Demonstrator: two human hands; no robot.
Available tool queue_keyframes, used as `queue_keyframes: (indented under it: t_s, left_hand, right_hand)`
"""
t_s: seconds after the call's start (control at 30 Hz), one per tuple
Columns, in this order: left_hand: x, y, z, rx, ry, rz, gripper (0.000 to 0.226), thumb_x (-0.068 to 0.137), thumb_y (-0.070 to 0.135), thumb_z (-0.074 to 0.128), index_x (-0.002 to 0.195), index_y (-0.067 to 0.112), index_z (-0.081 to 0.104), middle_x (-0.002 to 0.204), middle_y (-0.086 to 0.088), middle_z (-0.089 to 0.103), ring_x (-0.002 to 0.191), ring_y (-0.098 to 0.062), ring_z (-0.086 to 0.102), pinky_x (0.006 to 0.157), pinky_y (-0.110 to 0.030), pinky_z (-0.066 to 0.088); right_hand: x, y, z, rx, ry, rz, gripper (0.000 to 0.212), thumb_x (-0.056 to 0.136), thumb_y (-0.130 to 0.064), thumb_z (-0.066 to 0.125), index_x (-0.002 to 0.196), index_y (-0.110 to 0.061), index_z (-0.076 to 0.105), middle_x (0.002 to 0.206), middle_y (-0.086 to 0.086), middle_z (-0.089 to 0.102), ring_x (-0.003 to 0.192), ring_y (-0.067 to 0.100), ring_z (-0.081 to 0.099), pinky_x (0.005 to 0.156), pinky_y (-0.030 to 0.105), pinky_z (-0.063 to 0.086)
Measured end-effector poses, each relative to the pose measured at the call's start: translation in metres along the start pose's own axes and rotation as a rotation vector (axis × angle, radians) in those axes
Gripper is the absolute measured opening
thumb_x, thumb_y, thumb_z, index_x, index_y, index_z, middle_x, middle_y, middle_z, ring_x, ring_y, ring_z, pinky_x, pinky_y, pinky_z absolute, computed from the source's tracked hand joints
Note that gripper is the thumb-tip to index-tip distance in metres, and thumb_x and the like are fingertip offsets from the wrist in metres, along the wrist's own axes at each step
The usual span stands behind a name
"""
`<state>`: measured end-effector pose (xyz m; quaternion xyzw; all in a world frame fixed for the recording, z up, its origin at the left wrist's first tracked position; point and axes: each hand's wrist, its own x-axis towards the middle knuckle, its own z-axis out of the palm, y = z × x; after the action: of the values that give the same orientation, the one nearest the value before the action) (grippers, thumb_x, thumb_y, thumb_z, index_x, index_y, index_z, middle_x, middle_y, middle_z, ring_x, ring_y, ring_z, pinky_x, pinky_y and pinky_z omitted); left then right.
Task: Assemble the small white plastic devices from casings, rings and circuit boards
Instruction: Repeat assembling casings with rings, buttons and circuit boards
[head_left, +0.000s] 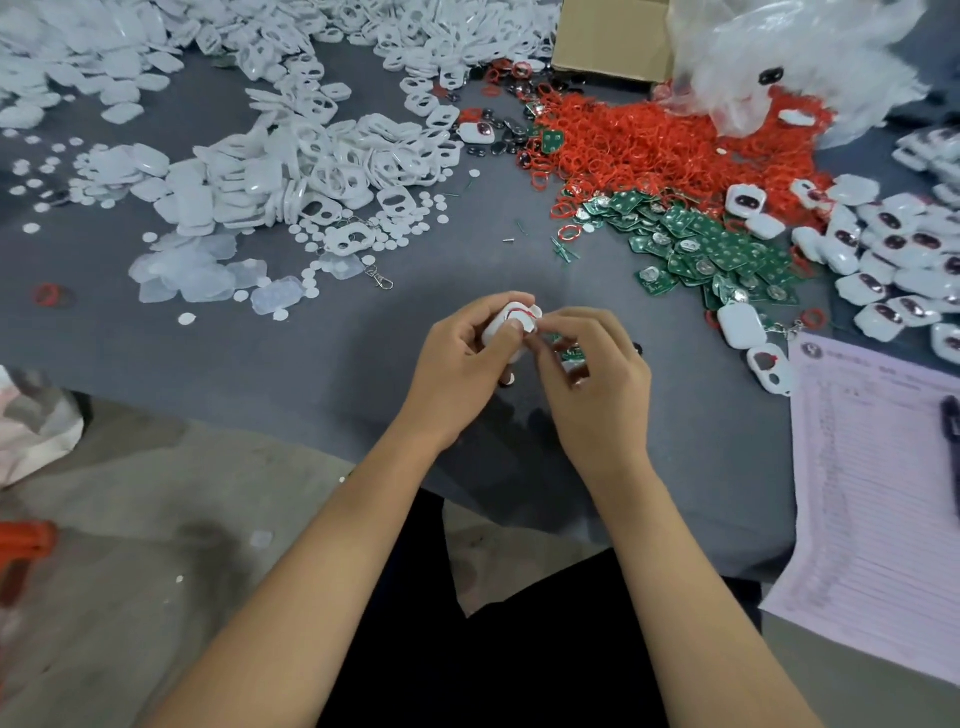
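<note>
Tabletop (260, 338) of grey cloth, concrete floor (130, 519) at my 7 o'clock, form (878, 467) at 3, print unreadable, my left hand (457, 364) gripping a casing (511, 319), right hand (592, 374) pinching its red ring (522, 313).

Both hands (524, 358) on white casing (511, 322)

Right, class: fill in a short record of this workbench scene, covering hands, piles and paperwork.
left hand: grips white casing with a red ring on it
right hand: fingers pinch at the ring on the casing
red rings pile: far right of centre
circuit boards: green heap, right
empty casings: far left
form sheet: right table edge
</note>
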<state>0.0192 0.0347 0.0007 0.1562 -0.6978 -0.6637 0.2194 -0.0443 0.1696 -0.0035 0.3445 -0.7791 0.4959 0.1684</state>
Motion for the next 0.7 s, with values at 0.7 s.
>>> queue_keyframes:
  t_s: [0.7]
  left_hand:
    - [0.0021,-0.0016,0.0022,0.017,-0.072,0.025,0.021,0.104,0.026,0.064,0.118,0.012,0.071,0.091,0.007,0.078,0.078,-0.005,0.072,0.063,-0.021,0.054]
  right_hand:
    - [0.0018,-0.0103,-0.0047,-0.030,0.096,0.005,0.014,0.096,-0.009,0.072,0.108,-0.005,0.078,0.110,0.007,0.068,0.099,0.010,0.064,0.080,0.024,0.055]
